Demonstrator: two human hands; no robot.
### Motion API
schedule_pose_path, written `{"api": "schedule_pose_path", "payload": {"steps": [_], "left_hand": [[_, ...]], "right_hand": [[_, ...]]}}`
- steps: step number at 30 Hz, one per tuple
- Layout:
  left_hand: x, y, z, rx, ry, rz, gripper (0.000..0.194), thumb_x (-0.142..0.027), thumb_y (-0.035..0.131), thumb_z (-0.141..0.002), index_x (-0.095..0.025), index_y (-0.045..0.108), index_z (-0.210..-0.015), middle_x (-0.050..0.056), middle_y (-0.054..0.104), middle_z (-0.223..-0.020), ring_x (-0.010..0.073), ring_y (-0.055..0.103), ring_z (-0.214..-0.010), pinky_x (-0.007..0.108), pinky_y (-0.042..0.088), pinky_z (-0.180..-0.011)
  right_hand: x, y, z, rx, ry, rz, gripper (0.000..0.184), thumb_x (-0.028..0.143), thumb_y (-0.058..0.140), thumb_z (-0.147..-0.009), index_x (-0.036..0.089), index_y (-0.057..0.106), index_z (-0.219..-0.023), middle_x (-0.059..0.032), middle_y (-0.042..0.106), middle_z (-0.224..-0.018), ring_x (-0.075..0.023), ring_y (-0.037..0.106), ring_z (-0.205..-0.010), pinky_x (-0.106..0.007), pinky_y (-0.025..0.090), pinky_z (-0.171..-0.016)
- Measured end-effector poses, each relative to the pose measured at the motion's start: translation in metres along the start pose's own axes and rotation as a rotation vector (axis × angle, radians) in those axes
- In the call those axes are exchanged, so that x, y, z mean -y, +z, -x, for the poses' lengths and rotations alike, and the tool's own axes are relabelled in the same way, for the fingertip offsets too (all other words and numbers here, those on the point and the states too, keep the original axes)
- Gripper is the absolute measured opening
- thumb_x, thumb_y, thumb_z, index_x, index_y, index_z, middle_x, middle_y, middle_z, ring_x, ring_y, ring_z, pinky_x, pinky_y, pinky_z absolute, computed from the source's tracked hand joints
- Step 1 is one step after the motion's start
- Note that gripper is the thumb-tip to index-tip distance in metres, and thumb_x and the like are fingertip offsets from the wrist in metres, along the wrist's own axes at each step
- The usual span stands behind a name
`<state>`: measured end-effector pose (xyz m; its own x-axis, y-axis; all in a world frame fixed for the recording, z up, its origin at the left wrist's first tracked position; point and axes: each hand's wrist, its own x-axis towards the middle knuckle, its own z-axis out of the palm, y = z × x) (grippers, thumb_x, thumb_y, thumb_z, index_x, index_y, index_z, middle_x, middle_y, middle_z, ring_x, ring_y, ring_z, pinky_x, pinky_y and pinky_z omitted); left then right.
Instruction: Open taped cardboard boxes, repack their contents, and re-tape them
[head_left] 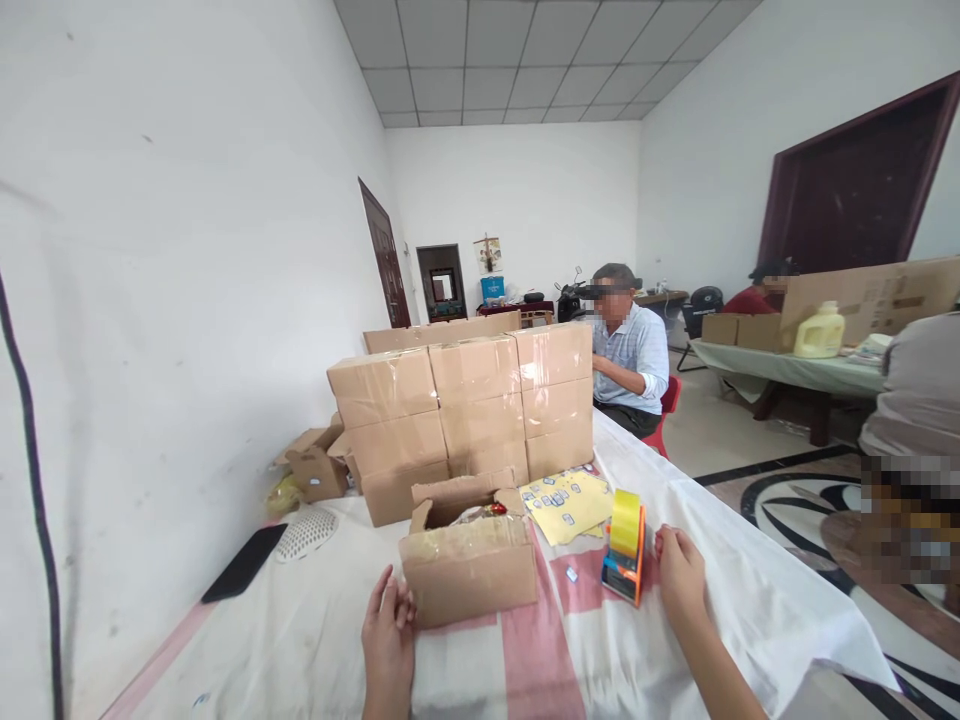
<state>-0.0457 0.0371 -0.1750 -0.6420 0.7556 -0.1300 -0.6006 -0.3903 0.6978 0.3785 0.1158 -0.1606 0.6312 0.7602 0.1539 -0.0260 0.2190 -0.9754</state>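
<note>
A small open cardboard box (469,565) stands on the table in front of me, flaps up, something red and shiny inside. My left hand (388,630) rests at the box's near left corner, fingers together and touching its side. My right hand (679,573) lies on the white cloth just right of an orange tape dispenser (626,548) with a yellow roll, fingers curled loosely, holding nothing that I can see. A yellow sheet of small stickers (566,503) lies behind the dispenser.
A wall of sealed cardboard boxes (465,400) stands stacked behind the open one. A black phone (244,563) and a white mesh piece (306,532) lie at the left. A person in a light shirt (630,360) sits beyond the stack. The table edge (787,560) runs along the right.
</note>
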Motion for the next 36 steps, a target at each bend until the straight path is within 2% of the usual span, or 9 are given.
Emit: {"api": "schedule_pose_path", "payload": {"steps": [6, 13, 17, 20, 22, 25, 28, 32, 36], "left_hand": [[-0.002, 0.003, 0.006, -0.039, 0.057, -0.040, 0.052, -0.033, 0.085, -0.070, -0.022, 0.065, -0.117, -0.005, 0.064, -0.072, 0.0014, 0.037, -0.042, 0.016, 0.040, -0.046], [-0.017, 0.005, 0.017, -0.105, 0.284, -0.104, 0.067, -0.034, 0.081, -0.078, -0.037, 0.052, -0.138, 0.008, 0.064, -0.140, -0.0004, 0.040, -0.045, 0.021, 0.046, -0.051], [-0.050, 0.021, 0.014, 0.009, 0.492, -0.142, 0.082, -0.044, 0.083, -0.076, -0.038, 0.041, -0.147, 0.012, 0.049, -0.157, 0.0122, 0.071, -0.075, 0.034, 0.056, -0.084], [-0.065, 0.045, 0.010, 0.199, 0.574, -0.289, 0.087, -0.047, 0.080, -0.079, -0.037, 0.034, -0.151, 0.014, 0.044, -0.160, 0.0213, 0.075, -0.096, 0.047, 0.045, -0.111], [-0.063, 0.060, 0.008, 0.278, 0.568, -0.503, 0.087, -0.043, 0.078, -0.082, -0.036, 0.030, -0.154, 0.015, 0.043, -0.161, 0.0215, 0.074, -0.101, 0.049, 0.042, -0.115], [-0.050, 0.073, 0.003, 0.204, 0.476, -0.723, 0.085, -0.040, 0.074, -0.083, -0.030, 0.032, -0.155, 0.019, 0.036, -0.162, 0.0268, 0.065, -0.121, 0.045, 0.051, -0.107], [-0.039, 0.074, 0.000, 0.142, 0.444, -0.728, 0.091, -0.037, 0.073, -0.081, -0.027, 0.026, -0.158, 0.019, 0.021, -0.166, 0.0311, 0.049, -0.140, 0.043, 0.052, -0.105], [-0.038, 0.069, -0.003, 0.189, 0.434, -0.695, 0.101, -0.034, 0.076, -0.077, -0.034, 0.018, -0.160, 0.013, 0.016, -0.170, 0.0303, 0.047, -0.143, 0.044, 0.050, -0.109], [-0.040, 0.068, -0.002, 0.199, 0.355, -0.671, 0.101, -0.038, 0.077, -0.077, -0.036, 0.019, -0.160, 0.011, 0.016, -0.171, 0.0322, 0.048, -0.142, 0.047, 0.050, -0.110]], "right_hand": [[0.001, 0.001, 0.002, 0.008, -0.011, 0.036, 0.037, 0.055, 0.054, -0.085, 0.024, 0.043, -0.068, 0.0063, 0.042, -0.058, -0.0123, 0.039, -0.053, -0.027, 0.033, -0.051], [0.028, 0.004, 0.023, -0.024, -0.228, 0.175, 0.033, 0.054, 0.057, -0.085, 0.022, 0.055, -0.078, -0.0010, 0.055, -0.073, -0.0201, 0.050, -0.075, -0.033, 0.041, -0.070], [0.059, 0.044, 0.052, 0.365, -0.577, 0.185, 0.029, 0.047, 0.053, -0.094, 0.022, 0.068, -0.094, -0.0095, 0.068, -0.100, -0.0281, 0.062, -0.100, -0.040, 0.046, -0.092], [0.075, 0.092, 0.080, 0.735, -0.715, 0.148, 0.038, 0.041, 0.048, -0.100, 0.026, 0.062, -0.131, -0.0121, 0.064, -0.129, -0.0315, 0.055, -0.125, -0.050, 0.040, -0.110], [0.074, 0.123, 0.097, 0.848, -0.646, 0.148, 0.049, 0.038, 0.048, -0.100, 0.027, 0.049, -0.148, -0.0124, 0.059, -0.138, -0.0310, 0.051, -0.132, -0.053, 0.038, -0.114], [0.061, 0.152, 0.112, 0.774, -0.457, 0.115, 0.057, 0.031, 0.048, -0.096, 0.025, 0.040, -0.152, -0.0128, 0.054, -0.143, -0.0292, 0.048, -0.137, -0.054, 0.034, -0.118], [0.048, 0.157, 0.114, 0.688, -0.362, 0.079, 0.072, 0.024, 0.049, -0.087, 0.025, 0.030, -0.157, -0.0110, 0.040, -0.156, -0.0259, 0.033, -0.149, -0.051, 0.023, -0.126], [0.057, 0.156, 0.101, 0.837, -0.199, 0.172, 0.086, 0.021, 0.049, -0.079, 0.030, 0.023, -0.161, -0.0060, 0.028, -0.166, -0.0233, 0.025, -0.154, -0.047, 0.021, -0.127], [0.093, 0.179, 0.087, 0.797, -0.428, 0.411, 0.096, 0.021, 0.058, -0.076, 0.023, 0.018, -0.163, -0.0118, 0.026, -0.167, -0.0286, 0.021, -0.155, -0.051, 0.020, -0.126]]}}
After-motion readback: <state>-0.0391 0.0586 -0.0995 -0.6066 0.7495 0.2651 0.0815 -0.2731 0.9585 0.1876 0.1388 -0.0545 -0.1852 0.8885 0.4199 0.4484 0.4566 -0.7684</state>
